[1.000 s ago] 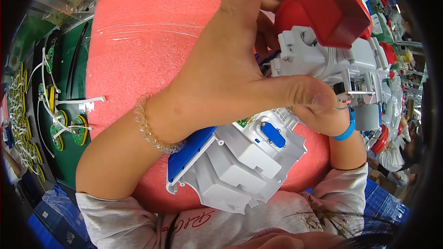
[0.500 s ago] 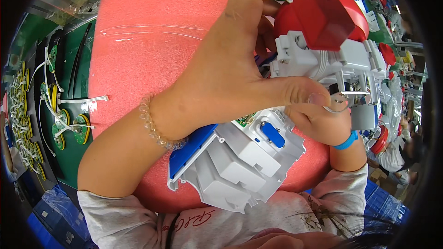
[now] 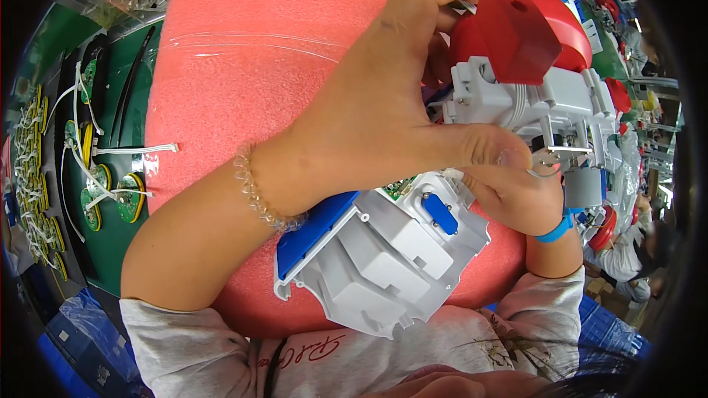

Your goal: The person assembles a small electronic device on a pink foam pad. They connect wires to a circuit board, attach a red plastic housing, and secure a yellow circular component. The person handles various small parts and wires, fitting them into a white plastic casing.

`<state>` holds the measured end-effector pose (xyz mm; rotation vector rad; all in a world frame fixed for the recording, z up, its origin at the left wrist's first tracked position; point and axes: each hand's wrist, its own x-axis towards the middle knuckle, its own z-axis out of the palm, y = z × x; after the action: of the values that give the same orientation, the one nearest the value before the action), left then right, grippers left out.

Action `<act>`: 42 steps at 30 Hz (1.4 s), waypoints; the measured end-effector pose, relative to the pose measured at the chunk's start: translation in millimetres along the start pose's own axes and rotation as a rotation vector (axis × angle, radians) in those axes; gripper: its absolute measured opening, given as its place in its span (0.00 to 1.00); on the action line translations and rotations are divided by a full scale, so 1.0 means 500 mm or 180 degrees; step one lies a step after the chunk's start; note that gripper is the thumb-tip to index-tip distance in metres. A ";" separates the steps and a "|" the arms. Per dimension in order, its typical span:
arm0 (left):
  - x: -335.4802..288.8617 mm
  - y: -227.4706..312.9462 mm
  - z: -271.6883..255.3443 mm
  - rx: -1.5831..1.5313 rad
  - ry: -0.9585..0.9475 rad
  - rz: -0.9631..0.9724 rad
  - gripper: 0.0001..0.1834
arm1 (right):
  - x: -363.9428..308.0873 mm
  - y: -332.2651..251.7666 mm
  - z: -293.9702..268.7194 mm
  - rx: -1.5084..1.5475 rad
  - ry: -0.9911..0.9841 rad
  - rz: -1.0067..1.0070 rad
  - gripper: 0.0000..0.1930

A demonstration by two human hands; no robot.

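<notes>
My left hand (image 3: 376,118), with a clear coiled band at its wrist, is closed around a white plastic assembly (image 3: 487,99). Its thumb lies along the near side and its fingers wrap behind. A translucent red block (image 3: 516,37) and a rounded red part (image 3: 564,22) sit on top of the assembly. Under it, my right hand (image 3: 520,199) is curled against the near side; its fingertips are hidden. Below both hands a white plastic housing shell (image 3: 387,265) rests open side up, with a blue panel (image 3: 313,239) and a small blue piece (image 3: 440,214) on it.
A pink foam pad (image 3: 236,51) covers the middle of the green bench (image 3: 125,250). Round green circuit boards (image 3: 131,197) with white cables lie at left, several more beyond. Blue crates (image 3: 77,346) stand at lower left. Red and white parts and other people are at right.
My left hand and the assembly have shifted slightly right. The housing shell also appears a little farther right. Both hands keep the same hold.
</notes>
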<state>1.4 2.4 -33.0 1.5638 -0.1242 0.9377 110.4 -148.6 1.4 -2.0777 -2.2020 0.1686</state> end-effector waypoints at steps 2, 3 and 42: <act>0.001 0.000 0.000 0.0011 -0.0004 0.0016 0.49 | 0.006 -0.005 -0.004 -0.0019 -0.0026 0.0014 0.05; 0.002 -0.002 0.000 0.0015 -0.0006 0.0025 0.49 | 0.007 -0.006 -0.004 -0.0013 -0.0021 0.0015 0.05; -0.018 -0.003 -0.002 0.0215 0.0106 0.0405 0.50 | -0.023 0.026 -0.009 0.0572 -0.0513 -0.0479 0.12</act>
<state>-4.3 -0.4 -39.9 1.6163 -0.1716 1.0769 124.7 -159.4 3.7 -1.8556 -2.3248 0.5163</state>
